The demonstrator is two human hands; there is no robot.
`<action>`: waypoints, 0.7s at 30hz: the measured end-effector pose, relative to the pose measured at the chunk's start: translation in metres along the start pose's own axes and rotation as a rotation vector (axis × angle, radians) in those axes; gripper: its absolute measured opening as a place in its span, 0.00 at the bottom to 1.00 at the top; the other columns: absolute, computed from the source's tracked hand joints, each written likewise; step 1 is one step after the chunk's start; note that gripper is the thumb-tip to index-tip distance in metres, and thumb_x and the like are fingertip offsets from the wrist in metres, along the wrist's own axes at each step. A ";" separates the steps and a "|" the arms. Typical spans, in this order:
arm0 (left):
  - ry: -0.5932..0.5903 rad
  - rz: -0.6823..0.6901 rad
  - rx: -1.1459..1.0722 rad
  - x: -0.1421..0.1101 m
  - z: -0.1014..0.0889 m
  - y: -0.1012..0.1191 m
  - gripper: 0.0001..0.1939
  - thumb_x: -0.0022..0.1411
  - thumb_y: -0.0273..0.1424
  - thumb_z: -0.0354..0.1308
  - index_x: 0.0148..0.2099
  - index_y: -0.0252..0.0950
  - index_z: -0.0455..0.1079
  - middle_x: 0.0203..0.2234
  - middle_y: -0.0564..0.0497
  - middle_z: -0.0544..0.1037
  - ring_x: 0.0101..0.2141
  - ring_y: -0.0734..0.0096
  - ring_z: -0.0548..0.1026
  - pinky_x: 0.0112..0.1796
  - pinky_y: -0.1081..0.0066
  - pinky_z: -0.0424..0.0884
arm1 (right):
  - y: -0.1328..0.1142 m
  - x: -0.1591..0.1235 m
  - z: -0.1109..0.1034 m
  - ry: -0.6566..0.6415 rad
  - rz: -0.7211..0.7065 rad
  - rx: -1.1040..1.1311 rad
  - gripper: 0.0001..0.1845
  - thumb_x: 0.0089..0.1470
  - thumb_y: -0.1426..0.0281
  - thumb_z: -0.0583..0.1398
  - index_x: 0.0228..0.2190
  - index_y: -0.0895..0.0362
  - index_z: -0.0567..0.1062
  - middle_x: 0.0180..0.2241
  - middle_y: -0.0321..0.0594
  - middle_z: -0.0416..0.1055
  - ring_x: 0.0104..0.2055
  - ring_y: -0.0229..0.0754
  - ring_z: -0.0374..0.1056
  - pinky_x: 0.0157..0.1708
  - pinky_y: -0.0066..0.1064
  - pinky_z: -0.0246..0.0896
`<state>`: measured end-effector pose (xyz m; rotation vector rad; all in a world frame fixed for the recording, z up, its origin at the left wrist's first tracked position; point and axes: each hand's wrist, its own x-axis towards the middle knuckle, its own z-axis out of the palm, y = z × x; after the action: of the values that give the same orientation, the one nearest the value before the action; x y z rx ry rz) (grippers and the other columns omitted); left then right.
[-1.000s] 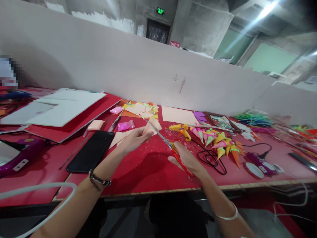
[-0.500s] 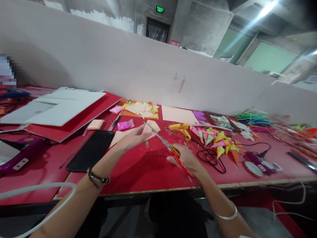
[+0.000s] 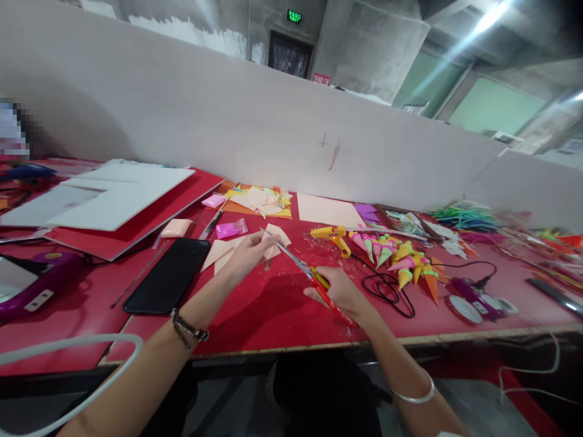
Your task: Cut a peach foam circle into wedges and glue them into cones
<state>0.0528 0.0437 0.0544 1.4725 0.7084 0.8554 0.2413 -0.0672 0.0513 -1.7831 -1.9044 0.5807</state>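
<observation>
My left hand is closed, its fingertips pinching a small peach piece of paper above the red table. My right hand grips a pair of scissors with red and yellow handles. The blades point up and to the left and cross the paper beside my left fingertips. Whether they cut into it I cannot tell. Flat peach paper pieces lie left of and behind my left hand, partly covered by it.
A black phone lies left of my hands. Beyond my right hand are a yellow glue gun with a black cord and several small colourful cones. A peach sheet lies by the partition. White boards are stacked at left.
My left hand has shifted slightly, and the paper in it has turned. More of the peach paper lying behind that hand shows. The scissors have moved a little to the left.
</observation>
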 end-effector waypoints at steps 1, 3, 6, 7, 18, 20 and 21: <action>0.014 0.001 0.008 0.000 0.001 0.000 0.14 0.55 0.39 0.50 0.23 0.35 0.64 0.12 0.57 0.63 0.13 0.79 0.60 0.15 0.76 0.55 | 0.000 0.000 0.000 0.003 0.005 -0.003 0.16 0.43 0.59 0.58 0.20 0.58 0.61 0.18 0.29 0.53 0.21 0.31 0.48 0.20 0.23 0.42; 0.042 0.004 0.018 -0.001 0.003 0.000 0.14 0.55 0.38 0.50 0.22 0.35 0.64 0.11 0.57 0.61 0.12 0.81 0.59 0.14 0.77 0.52 | 0.000 0.000 0.001 0.009 0.011 -0.010 0.16 0.43 0.59 0.58 0.19 0.58 0.61 0.18 0.29 0.52 0.20 0.31 0.48 0.19 0.23 0.41; 0.069 0.012 0.006 -0.002 0.005 0.000 0.14 0.55 0.37 0.49 0.22 0.35 0.63 0.10 0.59 0.59 0.11 0.82 0.56 0.13 0.76 0.49 | 0.001 0.000 0.002 0.004 0.011 -0.021 0.17 0.43 0.58 0.58 0.18 0.58 0.61 0.17 0.29 0.51 0.20 0.31 0.47 0.19 0.24 0.41; 0.075 0.019 0.000 -0.002 0.006 -0.001 0.14 0.56 0.36 0.49 0.22 0.35 0.63 0.09 0.59 0.59 0.11 0.82 0.55 0.13 0.76 0.49 | 0.001 0.000 0.002 0.004 0.011 -0.027 0.18 0.43 0.57 0.58 0.18 0.58 0.60 0.17 0.29 0.51 0.20 0.31 0.47 0.19 0.24 0.40; 0.249 0.032 -0.134 0.007 -0.011 -0.009 0.21 0.55 0.39 0.51 0.16 0.36 0.49 0.08 0.60 0.55 0.10 0.84 0.53 0.14 0.76 0.47 | 0.006 -0.002 0.001 0.053 0.035 -0.197 0.19 0.44 0.55 0.57 0.18 0.57 0.61 0.17 0.31 0.58 0.19 0.32 0.51 0.20 0.25 0.41; 0.269 0.058 -0.168 0.007 -0.016 -0.010 0.21 0.54 0.38 0.52 0.16 0.36 0.48 0.09 0.60 0.54 0.11 0.84 0.52 0.14 0.77 0.47 | 0.012 -0.003 0.000 0.060 0.049 -0.239 0.19 0.44 0.54 0.57 0.18 0.57 0.62 0.17 0.32 0.60 0.20 0.33 0.53 0.21 0.25 0.42; 0.269 0.078 -0.186 0.007 -0.018 -0.010 0.22 0.54 0.38 0.52 0.16 0.36 0.48 0.09 0.60 0.54 0.11 0.85 0.53 0.14 0.77 0.48 | 0.016 -0.004 0.000 0.070 0.063 -0.268 0.19 0.44 0.54 0.57 0.19 0.57 0.62 0.18 0.33 0.62 0.20 0.34 0.55 0.21 0.25 0.43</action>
<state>0.0418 0.0607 0.0446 1.2381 0.7508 1.1620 0.2544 -0.0698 0.0412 -2.0064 -1.9582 0.2894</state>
